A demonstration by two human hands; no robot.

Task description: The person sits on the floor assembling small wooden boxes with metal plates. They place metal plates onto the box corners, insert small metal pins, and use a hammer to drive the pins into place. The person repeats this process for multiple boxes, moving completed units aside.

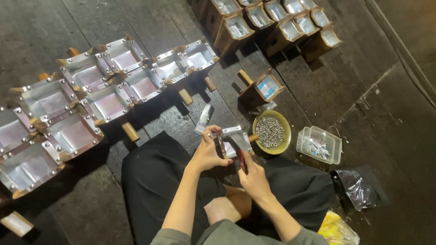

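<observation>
I sit cross-legged on a dark wooden floor. My left hand point(209, 152) grips a small square scoop-shaped box point(234, 139) with a metal lining and a wooden handle, held over my lap. My right hand point(254, 179) holds a thin dark tool with a red part point(242, 159) against the underside of that box. Just right of the box stands a yellow-green bowl point(284, 136) with several small silvery metal pieces in it.
Several finished metal-lined boxes point(109, 102) with wooden handles lie at the left, more stand in a row point(272, 20) at the top. One lone box point(262, 88) sits above the bowl. A clear plastic container point(319, 144), a dark plastic bag point(359, 186) and a yellow bag point(336, 229) lie at right.
</observation>
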